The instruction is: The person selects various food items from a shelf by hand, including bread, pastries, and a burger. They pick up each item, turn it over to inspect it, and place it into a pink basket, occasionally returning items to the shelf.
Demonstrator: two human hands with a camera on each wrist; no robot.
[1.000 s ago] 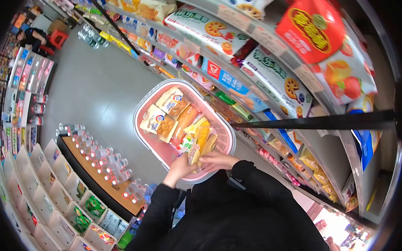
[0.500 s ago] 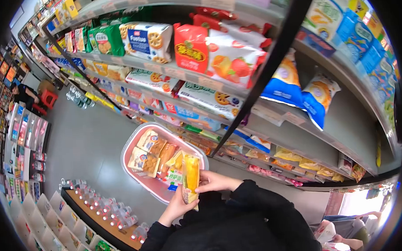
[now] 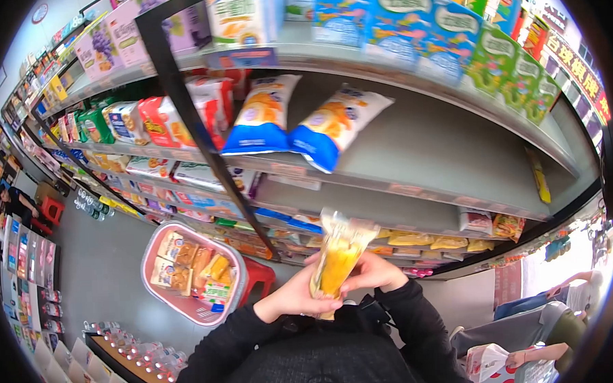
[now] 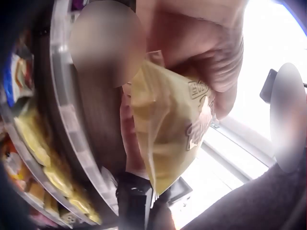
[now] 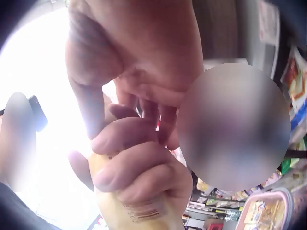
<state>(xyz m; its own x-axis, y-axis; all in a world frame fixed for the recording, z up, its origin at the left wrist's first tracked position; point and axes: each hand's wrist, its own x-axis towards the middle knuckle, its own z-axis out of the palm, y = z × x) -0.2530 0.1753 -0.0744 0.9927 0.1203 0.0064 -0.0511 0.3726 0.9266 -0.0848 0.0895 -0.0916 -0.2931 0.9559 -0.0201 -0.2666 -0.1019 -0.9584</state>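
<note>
A clear-and-yellow packet [image 3: 340,262] stands tilted in front of the body, held by both hands. My left hand [image 3: 298,292] grips its lower part, fingers curled round it. My right hand [image 3: 373,273] pinches the packet's right side. The left wrist view has the pale yellow wrapper [image 4: 168,120] close up beneath a hand [image 4: 201,52]. In the right wrist view my left fingers [image 5: 139,163] wrap the packet, with my right hand [image 5: 139,52] above them. The pink basket [image 3: 239,290], lower left, holds several packaged foods.
Shelves [image 3: 414,159] curve across the front, with two blue-and-white bags [image 3: 338,125] on one level. A red stool [image 3: 258,279] stands beside the basket. Bottled drinks [image 3: 139,353] are at lower left. People with a white bag [image 3: 485,362] are at lower right; another person [image 3: 18,207] is far left.
The view has swung right along the shelves. Both hands have raised the packet from over the basket to in front of the body, and the basket now lies further left.
</note>
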